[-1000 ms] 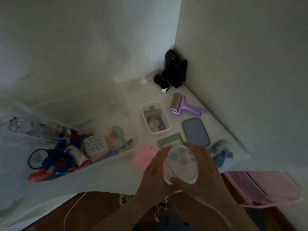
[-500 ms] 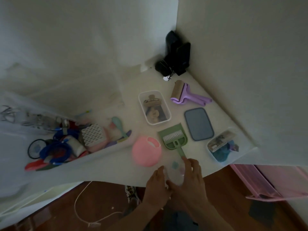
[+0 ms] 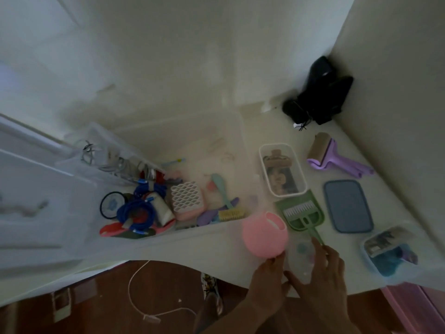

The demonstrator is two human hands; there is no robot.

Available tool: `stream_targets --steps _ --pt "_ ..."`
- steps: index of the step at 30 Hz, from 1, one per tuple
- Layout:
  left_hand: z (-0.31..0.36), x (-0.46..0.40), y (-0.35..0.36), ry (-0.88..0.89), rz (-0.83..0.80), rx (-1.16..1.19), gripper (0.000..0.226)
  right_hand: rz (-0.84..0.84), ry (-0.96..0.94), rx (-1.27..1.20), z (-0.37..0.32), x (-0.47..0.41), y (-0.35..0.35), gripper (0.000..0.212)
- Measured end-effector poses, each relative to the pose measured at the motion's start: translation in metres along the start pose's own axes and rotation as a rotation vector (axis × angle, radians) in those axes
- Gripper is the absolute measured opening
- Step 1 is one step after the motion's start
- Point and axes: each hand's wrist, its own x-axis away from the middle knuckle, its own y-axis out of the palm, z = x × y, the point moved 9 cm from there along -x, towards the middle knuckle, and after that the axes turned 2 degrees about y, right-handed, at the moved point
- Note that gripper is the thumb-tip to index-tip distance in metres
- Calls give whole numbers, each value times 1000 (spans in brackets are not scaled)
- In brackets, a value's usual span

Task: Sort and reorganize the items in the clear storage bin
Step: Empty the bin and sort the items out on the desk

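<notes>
**Q:** Where is the work located, read from left to right?

**A:** The clear plastic storage bin is set toward the left edge of the white worktop, with a blue coiled cable and a white lattice-topped pink box lying inside. The round pink plastic scoop is found just beside the bin at the near edge. The small translucent container with pastel dots is set down next, below the green plastic dustpan with comb.

**Q:** How are the hands placed?

**A:** The left hand is pressed against the container's left side, fingers loosely curled. The container's right side is gripped by the right hand, one fingertip touching the dustpan handle.

**Q:** How is the set-down best completed?

**A:** The container should be lowered flat and released only once it is judged stable. A gap to the scoop should be kept, as a light rounded scoop is likely to roll if nudged. The near edge is close, so the container should be placed further inward.
</notes>
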Motion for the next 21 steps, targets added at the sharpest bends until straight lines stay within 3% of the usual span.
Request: stream_targets --steps 4,7,10,13,16,19,21 --pt "4 0 -5 4 -46 -36 75 -56 38 -1 -10 -1 -4 119" --pt "8 10 -17 9 -135 -113 52 -89 96 -49 -15 10 -20 122" --pt "19 31 -62 87 -143 -87 38 38 124 -99 -41 12 -63 96" --pt "23 60 -144 140 0 14 30 170 109 -341 -106 -8 -128 53" --pt "13 86 -237 141 194 74 22 140 -175 -442 -210 -43 -166 20" --pt "-15 85 -316 98 431 71 16 -90 -401 -366 -292 -92 -123 19" --pt "-45 68 -341 39 473 65 14 -302 -480 -191 -322 -123 -58 24"
